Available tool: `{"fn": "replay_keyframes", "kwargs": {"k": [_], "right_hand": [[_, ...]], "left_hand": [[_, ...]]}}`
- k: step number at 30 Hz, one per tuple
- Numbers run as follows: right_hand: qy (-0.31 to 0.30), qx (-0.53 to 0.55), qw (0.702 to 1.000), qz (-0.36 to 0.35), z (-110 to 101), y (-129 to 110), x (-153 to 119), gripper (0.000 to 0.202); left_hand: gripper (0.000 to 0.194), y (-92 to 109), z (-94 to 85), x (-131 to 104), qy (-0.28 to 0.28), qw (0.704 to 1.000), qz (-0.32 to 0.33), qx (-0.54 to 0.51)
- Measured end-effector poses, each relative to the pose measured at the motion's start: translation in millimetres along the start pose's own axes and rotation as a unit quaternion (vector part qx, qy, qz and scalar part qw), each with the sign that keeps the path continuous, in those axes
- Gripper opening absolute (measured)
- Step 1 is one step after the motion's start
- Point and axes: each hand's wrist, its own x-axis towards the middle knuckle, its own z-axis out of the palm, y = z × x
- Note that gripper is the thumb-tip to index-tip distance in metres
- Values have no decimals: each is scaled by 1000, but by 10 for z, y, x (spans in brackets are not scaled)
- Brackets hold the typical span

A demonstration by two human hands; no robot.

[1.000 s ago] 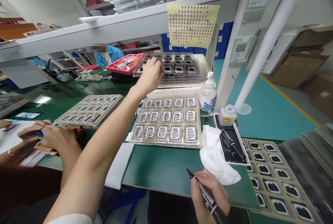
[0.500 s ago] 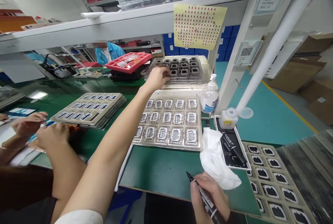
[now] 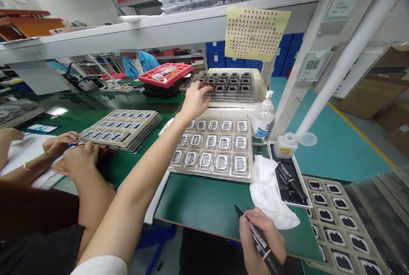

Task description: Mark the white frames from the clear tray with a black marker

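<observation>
My left hand (image 3: 195,99) reaches to the left front part of a clear tray of dark square-framed parts (image 3: 232,89) at the back. Its fingers are bent over the tray, thumb apart from them, and no part shows between them. In my right hand (image 3: 265,241) is a black marker pen (image 3: 259,241), its dark tip uncovered and pointing up and left, above the green table (image 3: 204,207). Between the hands lies a beige tray of white-rimmed square parts (image 3: 211,141) in several rows.
Right of the middle tray stand a pump bottle (image 3: 263,117), a white cloth (image 3: 271,192) and a white-rimmed box (image 3: 308,202) with markers. Another parts tray (image 3: 347,232) is at the lower right. At left, a co-worker's hands (image 3: 78,153) work beside stacked trays (image 3: 121,128).
The whole view has shifted, so the scene sits a little further right. My left hand's fingers have spread slightly over the back tray. My right hand still holds the marker pen.
</observation>
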Motion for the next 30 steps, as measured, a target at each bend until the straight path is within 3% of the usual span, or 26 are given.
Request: {"fn": "replay_keyframes", "kwargs": {"k": [3,5,10,13,17,22,26,30], "right_hand": [[-5,-5,1000,0,-26,0,-6,10],[-8,-3,1000,0,-31,-9,-2,10],[-4,-1,1000,-4,2,-41,14,8],[-4,6,1000,-2,25,-75,37,9],[-4,9,1000,-1,38,-110,69,12],[3,9,1000,-2,49,-103,60,11],[10,9,1000,3,55,-98,50,11],[5,17,1000,2,57,-104,61,12]], "left_hand": [[37,22,-153,-411,9,1000,4,11],[31,-11,-346,-719,-23,999,-9,21],[38,-197,-870,-1554,-249,964,-78,42],[39,-298,-949,-1992,-290,950,-115,35],[46,-380,-846,-2266,-261,953,-150,18],[38,-406,-779,-2214,-218,968,-127,-2],[22,-271,-807,-2213,-115,988,-102,-10],[11,77,-837,-2410,30,981,-160,-109]]}}
